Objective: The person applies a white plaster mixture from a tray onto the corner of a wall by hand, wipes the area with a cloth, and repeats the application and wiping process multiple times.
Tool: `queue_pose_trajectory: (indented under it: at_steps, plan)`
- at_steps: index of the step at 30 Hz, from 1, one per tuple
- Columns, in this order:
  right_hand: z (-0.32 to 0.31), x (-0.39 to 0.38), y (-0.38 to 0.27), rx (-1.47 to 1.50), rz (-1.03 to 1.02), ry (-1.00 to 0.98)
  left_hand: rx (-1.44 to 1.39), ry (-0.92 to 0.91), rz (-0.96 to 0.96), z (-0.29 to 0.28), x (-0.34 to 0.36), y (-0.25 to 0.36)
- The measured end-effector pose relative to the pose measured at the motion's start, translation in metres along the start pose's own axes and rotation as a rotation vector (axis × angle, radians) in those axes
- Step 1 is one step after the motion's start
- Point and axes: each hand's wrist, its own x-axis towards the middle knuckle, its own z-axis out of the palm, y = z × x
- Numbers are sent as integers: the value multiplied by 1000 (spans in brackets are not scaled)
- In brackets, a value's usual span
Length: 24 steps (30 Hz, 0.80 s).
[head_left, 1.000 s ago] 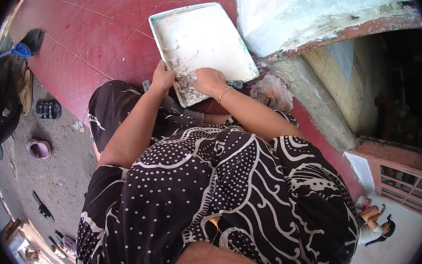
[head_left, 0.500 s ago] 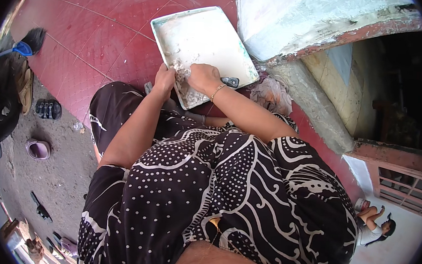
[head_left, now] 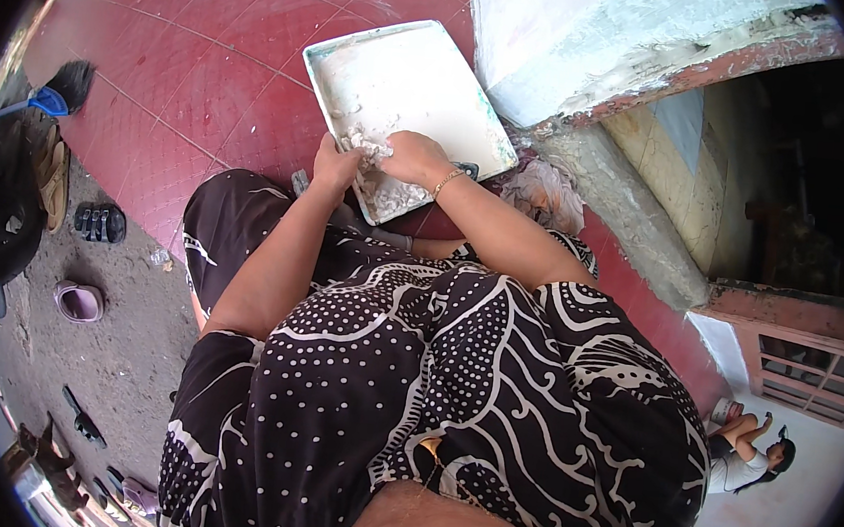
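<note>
A white rectangular tray [head_left: 429, 68] with stained edges lies tilted before me. Pale, crumbly pasty stuff [head_left: 388, 198] is heaped along its near left side. My left hand [head_left: 334, 164] is closed on the tray's left rim, its thumb inside beside a whitish lump [head_left: 364, 145]. My right hand [head_left: 416, 159] reaches into the tray, with curled fingers closed against that lump; its fingertips are partly hidden. A black-handled tool [head_left: 468, 169] lies by the tray's right edge, partly behind my right wrist.
Red tiled floor [head_left: 209, 64] surrounds the tray. A crumpled cloth [head_left: 543, 194] lies to its right, by a concrete ledge [head_left: 638, 202]. At left are a broom [head_left: 60, 96] and sandals [head_left: 99, 222] on rough ground. Another person [head_left: 746, 458] sits far right.
My right hand has lifted slightly and moved a little right, and the whitish lump shows more between my hands. The black-handled tool is now more hidden by my wrist.
</note>
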Motion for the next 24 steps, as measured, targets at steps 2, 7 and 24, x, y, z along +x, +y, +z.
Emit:
queue_pose_trajectory:
  at_steps: [2,7,24]
  plan:
    - [-1,-1,-1,-14,-8,0,19,17,20,1,1,-3]
    - [1,-2,1,-21,-31,9,32,32,49,3,3,-4]
    - [-13,-23,3,-184,95,175,-188,16,-45,2,10,-4]
